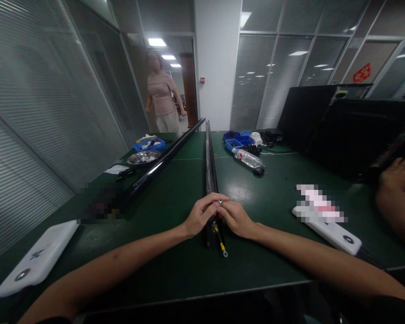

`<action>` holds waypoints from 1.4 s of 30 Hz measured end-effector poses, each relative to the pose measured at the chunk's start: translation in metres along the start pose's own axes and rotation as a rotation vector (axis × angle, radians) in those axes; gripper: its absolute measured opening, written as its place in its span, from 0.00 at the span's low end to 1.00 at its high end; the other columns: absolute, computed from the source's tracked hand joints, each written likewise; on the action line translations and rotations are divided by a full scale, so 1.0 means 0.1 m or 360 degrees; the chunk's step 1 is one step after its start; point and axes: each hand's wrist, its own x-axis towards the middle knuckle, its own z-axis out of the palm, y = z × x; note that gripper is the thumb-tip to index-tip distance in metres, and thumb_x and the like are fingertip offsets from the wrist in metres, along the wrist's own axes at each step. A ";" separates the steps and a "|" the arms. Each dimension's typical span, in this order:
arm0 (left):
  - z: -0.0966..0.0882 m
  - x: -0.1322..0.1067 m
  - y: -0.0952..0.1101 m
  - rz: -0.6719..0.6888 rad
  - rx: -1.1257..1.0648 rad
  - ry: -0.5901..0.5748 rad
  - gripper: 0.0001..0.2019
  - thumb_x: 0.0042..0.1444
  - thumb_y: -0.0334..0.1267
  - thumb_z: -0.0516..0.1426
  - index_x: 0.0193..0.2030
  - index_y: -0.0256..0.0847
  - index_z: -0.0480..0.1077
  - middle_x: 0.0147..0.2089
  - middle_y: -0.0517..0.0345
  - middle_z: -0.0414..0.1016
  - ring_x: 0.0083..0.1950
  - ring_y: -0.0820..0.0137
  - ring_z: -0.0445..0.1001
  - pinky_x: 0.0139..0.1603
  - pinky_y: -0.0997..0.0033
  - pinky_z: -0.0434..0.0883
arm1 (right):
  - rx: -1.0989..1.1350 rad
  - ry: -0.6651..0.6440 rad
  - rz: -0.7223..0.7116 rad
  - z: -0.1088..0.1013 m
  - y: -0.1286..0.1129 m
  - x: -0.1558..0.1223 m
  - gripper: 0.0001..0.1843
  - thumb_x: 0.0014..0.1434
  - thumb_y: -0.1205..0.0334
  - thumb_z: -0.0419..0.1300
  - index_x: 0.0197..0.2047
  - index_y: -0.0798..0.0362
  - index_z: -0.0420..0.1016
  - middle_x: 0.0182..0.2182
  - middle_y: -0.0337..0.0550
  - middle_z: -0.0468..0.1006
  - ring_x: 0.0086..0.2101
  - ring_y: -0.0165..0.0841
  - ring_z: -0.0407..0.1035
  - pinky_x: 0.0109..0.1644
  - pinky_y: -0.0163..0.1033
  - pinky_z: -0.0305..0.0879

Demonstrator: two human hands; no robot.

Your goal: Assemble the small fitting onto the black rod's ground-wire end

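My left hand (pixel 204 212) and my right hand (pixel 235 218) meet over the near end of a long dark metal rail (pixel 210 166). Both are closed, fingertips together around a small shiny metal part (pixel 220 202); it is too small to name its kind. Below my fingers, a short yellow-and-green wire (pixel 219 236) with a ring terminal (pixel 225 254) comes out over the rail's end. The fingers hide part of the rail. Left of it lies a second long black rail (pixel 165 162), slanting away across the table, untouched by my hands.
Blue bins (pixel 236 143) and a clear plastic bottle (pixel 247 158) lie right of the rail. A metal bowl (pixel 143 158) and a blue tray (pixel 150 145) stand far left. White devices (pixel 40 254) flank me. A co-worker's hand (pixel 400 173) is at right; a person (pixel 162 92) stands beyond.
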 end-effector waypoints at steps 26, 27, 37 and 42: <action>0.00 0.00 0.04 -0.0005 -0.0026 -0.0055 0.17 0.72 0.41 0.50 0.58 0.36 0.73 0.57 0.46 0.75 0.60 0.58 0.72 0.65 0.61 0.65 | -0.0019 0.0063 -0.0005 0.01 -0.03 -0.01 0.18 0.74 0.59 0.50 0.33 0.55 0.71 0.25 0.39 0.72 0.25 0.30 0.65 0.32 0.35 0.63; 0.00 0.00 0.03 -0.0007 -0.0024 -0.0061 0.17 0.72 0.41 0.50 0.58 0.36 0.73 0.57 0.46 0.75 0.60 0.58 0.72 0.65 0.61 0.65 | -0.0015 0.0063 -0.0012 0.00 -0.03 0.00 0.19 0.74 0.59 0.50 0.32 0.54 0.71 0.24 0.39 0.71 0.24 0.30 0.65 0.32 0.35 0.63; 0.00 0.00 0.02 0.0009 -0.0018 -0.0030 0.16 0.71 0.42 0.51 0.55 0.36 0.75 0.56 0.46 0.75 0.59 0.58 0.72 0.64 0.60 0.66 | 0.0020 0.0008 -0.0008 -0.01 -0.02 0.02 0.21 0.75 0.55 0.48 0.32 0.54 0.70 0.25 0.40 0.72 0.25 0.30 0.66 0.32 0.35 0.62; 0.01 0.00 0.02 0.0034 -0.0044 -0.0012 0.16 0.71 0.42 0.52 0.54 0.36 0.75 0.55 0.45 0.75 0.59 0.58 0.72 0.64 0.60 0.66 | 0.0007 0.0012 -0.0016 0.00 0.00 0.00 0.20 0.75 0.57 0.49 0.33 0.55 0.71 0.26 0.40 0.72 0.26 0.30 0.67 0.33 0.35 0.62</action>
